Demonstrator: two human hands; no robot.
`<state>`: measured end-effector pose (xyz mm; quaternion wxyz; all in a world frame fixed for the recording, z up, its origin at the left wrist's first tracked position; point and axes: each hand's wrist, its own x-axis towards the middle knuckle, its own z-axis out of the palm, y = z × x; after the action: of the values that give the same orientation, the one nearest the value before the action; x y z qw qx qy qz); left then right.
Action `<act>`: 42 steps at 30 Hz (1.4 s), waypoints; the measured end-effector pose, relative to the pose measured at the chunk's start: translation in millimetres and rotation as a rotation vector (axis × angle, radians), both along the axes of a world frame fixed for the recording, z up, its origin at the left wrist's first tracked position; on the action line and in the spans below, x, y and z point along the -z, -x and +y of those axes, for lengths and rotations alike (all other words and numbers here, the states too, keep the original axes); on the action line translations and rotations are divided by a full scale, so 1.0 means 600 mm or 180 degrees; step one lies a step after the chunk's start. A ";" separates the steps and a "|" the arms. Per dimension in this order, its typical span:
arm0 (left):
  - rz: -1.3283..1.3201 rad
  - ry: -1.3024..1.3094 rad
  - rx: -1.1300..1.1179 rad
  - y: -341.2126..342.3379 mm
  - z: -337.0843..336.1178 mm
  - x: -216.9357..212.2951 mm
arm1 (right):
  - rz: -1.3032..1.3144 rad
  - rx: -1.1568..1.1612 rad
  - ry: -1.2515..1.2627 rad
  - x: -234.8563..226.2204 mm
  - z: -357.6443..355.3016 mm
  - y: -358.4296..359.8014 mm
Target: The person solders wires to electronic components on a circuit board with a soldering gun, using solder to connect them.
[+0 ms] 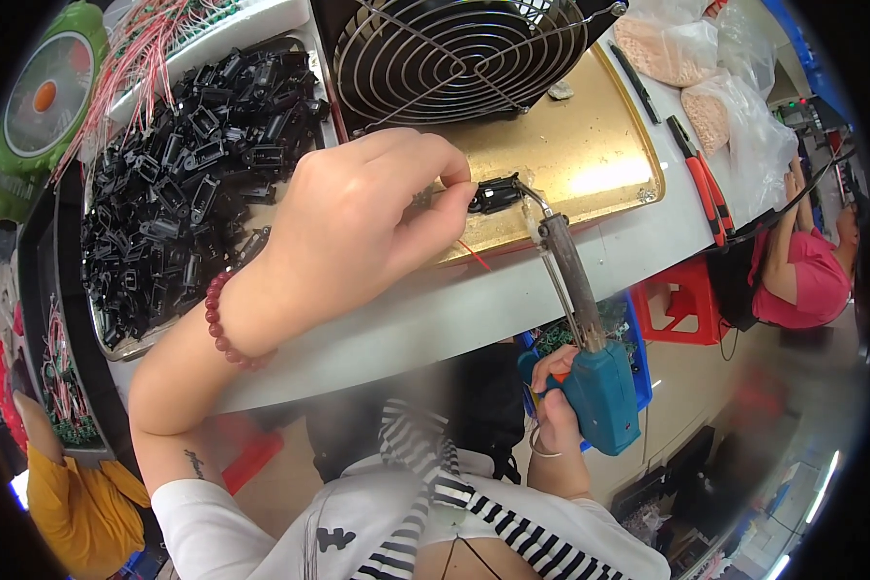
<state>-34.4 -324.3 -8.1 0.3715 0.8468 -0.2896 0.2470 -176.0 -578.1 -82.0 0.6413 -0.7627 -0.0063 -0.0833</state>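
From where I stand, the left hand point(367, 208) has thumb and forefinger pinched at the near end of a small black plastic part point(498, 194), over the gold tray point(599, 155), while the right hand's point(556, 411) fingers curl round the grip of a teal soldering gun point(604, 396). With the tip at the part's far end, a slip of that loose pinch could burn the fingertips or melt the plastic, and the dangling red wire point(477, 256) might snag and tug it askew.

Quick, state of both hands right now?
Left hand: pinched closed at the end of a small black part; exactly what it grips is hidden.
Right hand: closed, holding a teal soldering gun.
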 end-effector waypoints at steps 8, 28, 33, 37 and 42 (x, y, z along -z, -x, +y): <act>-0.0021 0.0021 -0.0034 0.001 -0.002 0.000 | 0.0119 0.0006 -0.0530 -0.003 0.007 0.004; 0.0080 0.0022 -0.0040 0.002 -0.003 -0.001 | 0.0099 0.0097 -0.0568 -0.013 0.018 0.003; 0.0092 0.0052 -0.0044 0.002 -0.004 -0.001 | -0.0006 0.0039 -0.0564 -0.011 0.018 0.002; 0.0077 0.0077 -0.0037 0.002 -0.005 -0.001 | -0.0020 0.0061 -0.0477 -0.015 0.013 0.004; 0.0077 0.0056 -0.0041 0.002 -0.005 0.000 | -0.0070 0.0114 -0.0469 -0.003 0.012 0.006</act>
<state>-35.4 -327.2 -7.9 0.3808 0.8483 -0.2774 0.2417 -179.3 -570.8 -80.0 0.6940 -0.7125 0.0064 -0.1033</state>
